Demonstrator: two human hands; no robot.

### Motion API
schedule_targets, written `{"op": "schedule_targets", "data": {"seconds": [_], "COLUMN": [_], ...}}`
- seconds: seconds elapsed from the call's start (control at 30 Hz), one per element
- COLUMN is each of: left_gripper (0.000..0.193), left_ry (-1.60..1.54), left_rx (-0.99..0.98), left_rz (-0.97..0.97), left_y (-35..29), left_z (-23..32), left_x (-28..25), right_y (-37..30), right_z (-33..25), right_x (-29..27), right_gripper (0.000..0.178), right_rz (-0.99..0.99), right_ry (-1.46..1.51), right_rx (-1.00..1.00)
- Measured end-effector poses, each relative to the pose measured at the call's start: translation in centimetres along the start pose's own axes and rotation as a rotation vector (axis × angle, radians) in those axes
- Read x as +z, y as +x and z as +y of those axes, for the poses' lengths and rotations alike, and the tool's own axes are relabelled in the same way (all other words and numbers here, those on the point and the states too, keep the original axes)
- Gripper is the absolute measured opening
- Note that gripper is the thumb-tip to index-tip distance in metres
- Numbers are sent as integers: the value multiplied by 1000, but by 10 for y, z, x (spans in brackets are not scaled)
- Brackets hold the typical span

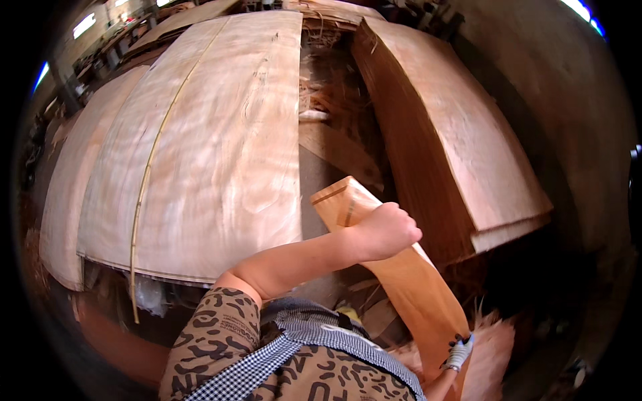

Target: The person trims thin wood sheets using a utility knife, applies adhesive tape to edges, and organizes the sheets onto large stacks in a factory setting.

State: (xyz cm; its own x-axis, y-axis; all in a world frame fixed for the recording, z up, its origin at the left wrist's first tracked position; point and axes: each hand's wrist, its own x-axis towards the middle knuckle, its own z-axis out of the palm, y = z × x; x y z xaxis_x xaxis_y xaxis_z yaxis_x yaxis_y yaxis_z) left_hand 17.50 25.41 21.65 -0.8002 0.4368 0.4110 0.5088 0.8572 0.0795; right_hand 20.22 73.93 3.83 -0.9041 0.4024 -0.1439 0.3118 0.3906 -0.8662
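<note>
My bare left hand is closed in a fist over the upper part of a long brown strip, and its fingertips are turned out of sight. The strip looks like paper or thin film, with a glossy edge and dark marks near its far end. It slants down and bends toward my right side. Lower down, my right hand, in a light glove with dark fingertips, grips the strip's right edge. Pale pinkish sheets lie beneath that hand.
A wide stack of pale wood veneer sheets fills the left, with a thin yellowish stick lying along it and jutting past the near edge. Another tall veneer stack stands at the right. Between them, veneer scraps litter the floor.
</note>
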Motion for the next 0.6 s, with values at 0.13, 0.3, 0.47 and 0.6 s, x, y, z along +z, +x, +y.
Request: {"op": "schedule_targets", "data": {"seconds": [0.13, 0.3, 0.47, 0.6], "left_gripper": [5, 6, 4, 3], "left_ry": [-120, -158, -104, -119], "left_rx": [-121, -306, -360, -515], "left_rz": [85, 303, 532, 504], "left_y": [41, 63, 103, 120], "left_z": [-41, -92, -158, -207], "left_x": [8, 7, 23, 35], "right_y": [78, 137, 180, 246], "right_z": [-56, -168, -247, -317], "right_x": [6, 30, 81, 176], "right_gripper": [23, 28, 35, 31], "right_rz": [121, 223, 222, 77], "right_ry": [-130, -398, -245, -278], "right_rx": [-269, -818, -911, -957]}}
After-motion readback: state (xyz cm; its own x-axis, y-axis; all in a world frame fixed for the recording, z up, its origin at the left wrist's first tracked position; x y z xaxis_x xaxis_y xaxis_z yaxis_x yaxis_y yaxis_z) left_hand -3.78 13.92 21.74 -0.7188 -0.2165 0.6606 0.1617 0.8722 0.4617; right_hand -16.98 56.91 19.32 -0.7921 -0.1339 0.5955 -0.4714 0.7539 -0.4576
